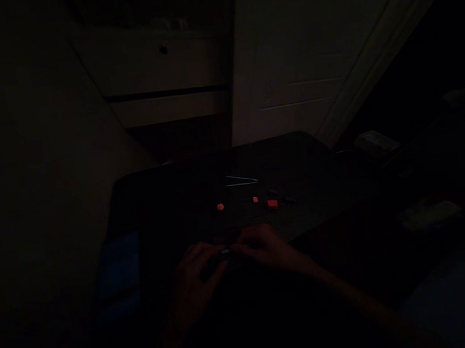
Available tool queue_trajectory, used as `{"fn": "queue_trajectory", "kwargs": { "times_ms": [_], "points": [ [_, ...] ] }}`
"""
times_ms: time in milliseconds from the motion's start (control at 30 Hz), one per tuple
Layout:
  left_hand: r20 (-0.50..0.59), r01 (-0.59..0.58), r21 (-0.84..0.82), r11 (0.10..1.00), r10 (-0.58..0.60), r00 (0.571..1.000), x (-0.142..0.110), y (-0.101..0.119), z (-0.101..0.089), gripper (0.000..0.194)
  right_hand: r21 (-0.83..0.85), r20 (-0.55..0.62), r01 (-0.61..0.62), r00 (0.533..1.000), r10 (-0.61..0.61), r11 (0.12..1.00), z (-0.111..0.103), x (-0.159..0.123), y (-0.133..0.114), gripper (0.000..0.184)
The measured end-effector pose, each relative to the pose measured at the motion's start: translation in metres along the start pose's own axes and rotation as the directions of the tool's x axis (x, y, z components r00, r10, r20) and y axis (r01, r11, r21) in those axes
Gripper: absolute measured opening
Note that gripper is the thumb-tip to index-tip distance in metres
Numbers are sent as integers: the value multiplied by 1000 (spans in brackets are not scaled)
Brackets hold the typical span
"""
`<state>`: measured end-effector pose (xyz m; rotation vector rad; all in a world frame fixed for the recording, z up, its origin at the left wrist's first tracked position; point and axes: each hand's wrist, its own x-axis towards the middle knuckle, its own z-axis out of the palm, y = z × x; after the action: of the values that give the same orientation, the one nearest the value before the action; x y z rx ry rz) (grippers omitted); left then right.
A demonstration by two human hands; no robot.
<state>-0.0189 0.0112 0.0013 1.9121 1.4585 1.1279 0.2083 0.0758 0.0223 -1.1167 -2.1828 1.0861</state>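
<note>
The scene is very dark. My left hand (197,269) and my right hand (266,245) meet low over the near part of the table, with thumbs and fingertips bent inward. Between the fingertips shows a small pale bluish piece (225,251). Both hands look closed on something dark around it, whose shape is lost in shadow. Beyond my hands lie a small orange-red piece (220,207), a smaller reddish block (255,200) and a larger red block (272,204). Farther back rests a pair of thin metal tweezers (243,182), tips apart.
The dark table (164,191) has rounded far corners. A bluish flat panel (119,270) is at its left side. Dim small dark pieces (290,200) lie right of the red block. Behind stand a drawer cabinet (161,67) and a pale door (295,68).
</note>
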Motion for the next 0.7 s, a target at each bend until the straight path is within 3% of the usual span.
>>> {"fn": "queue_trajectory", "kwargs": {
  "times_ms": [133,400,700],
  "points": [
    [-24,27,11,1000,-27,999,0,2,0,11,-14,-18,13,1000,-13,1000,2,-3,2,17],
    [-42,21,14,1000,-20,999,-1,6,-2,14,-49,68,140,988,-136,989,-3,-6,-1,13],
    [0,13,9,1000,-13,1000,1,4,-2,10,-140,54,79,996,-72,987,-1,-4,-5,16]
  ]
}}
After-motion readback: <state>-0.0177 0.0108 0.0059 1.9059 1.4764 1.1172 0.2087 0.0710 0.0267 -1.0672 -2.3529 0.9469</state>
